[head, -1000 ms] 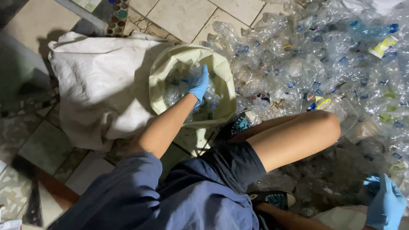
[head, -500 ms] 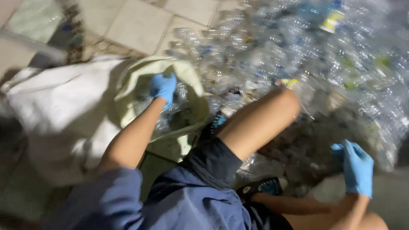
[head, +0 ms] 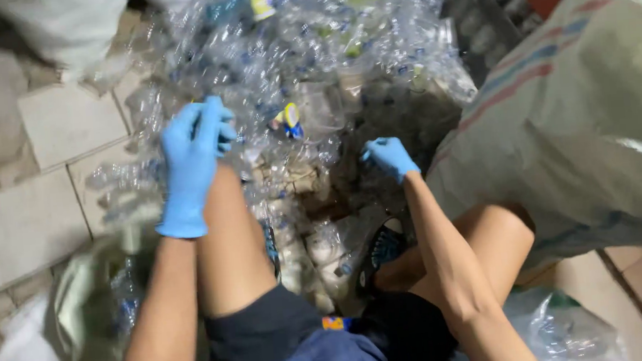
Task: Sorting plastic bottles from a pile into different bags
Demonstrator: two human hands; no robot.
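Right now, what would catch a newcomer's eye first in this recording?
The two bright blue gloves: the left hand raised over the left knee, the right hand reaching down into the pile of clear plastic bottles ahead. At the right, a large striped woven sack leans beside the person's leg.

We're crouched w/ the bottle heap [head: 326,56] in front of us, spread over the tiled floor [head: 37,213]. Our left hand [head: 194,164] hangs above the heap's left edge, near the left knee; right hand [head: 388,156] reaches down into the heap's middle, btwn our legs. Big woven sack [head: 580,134] lies to the right, against the right leg. Open sack w/ bottles inside [head: 107,300] sits bottom left, beside the left arm. Shoe [head: 382,246] sits under the right forearm.
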